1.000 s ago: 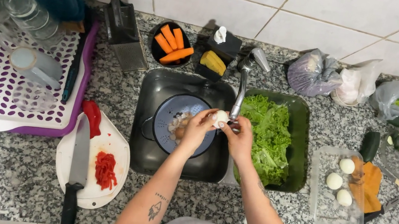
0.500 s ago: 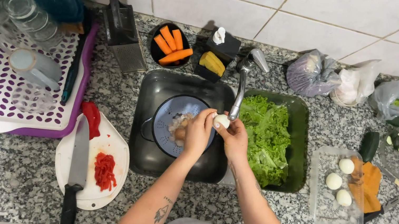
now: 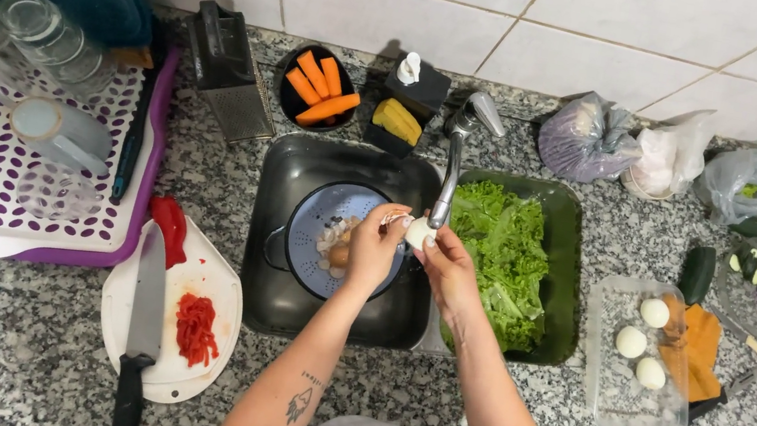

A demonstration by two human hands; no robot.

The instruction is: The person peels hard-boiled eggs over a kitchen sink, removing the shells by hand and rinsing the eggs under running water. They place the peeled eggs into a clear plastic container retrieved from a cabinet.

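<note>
Both hands are over the dark sink point(image 3: 280, 294), under the tap point(image 3: 451, 169). My right hand point(image 3: 448, 270) holds a white boiled egg point(image 3: 418, 233) at its fingertips. My left hand point(image 3: 375, 248) pinches a bit of shell point(image 3: 394, 216) at the egg's left side. Below the hands sits a blue colander point(image 3: 317, 219) with shell pieces in it.
Green lettuce point(image 3: 504, 253) fills the right basin. Three peeled eggs point(image 3: 642, 341) lie in a clear tray at right. A white cutting board point(image 3: 180, 313) with a knife point(image 3: 143, 328) and chopped red pepper point(image 3: 196, 329) lies at left, beside a purple drying rack point(image 3: 13, 155). Carrots point(image 3: 317, 87) sit behind the sink.
Both hands stayed over the colander with the egg; the left hand's fingers shifted slightly at the egg as shell comes away.
</note>
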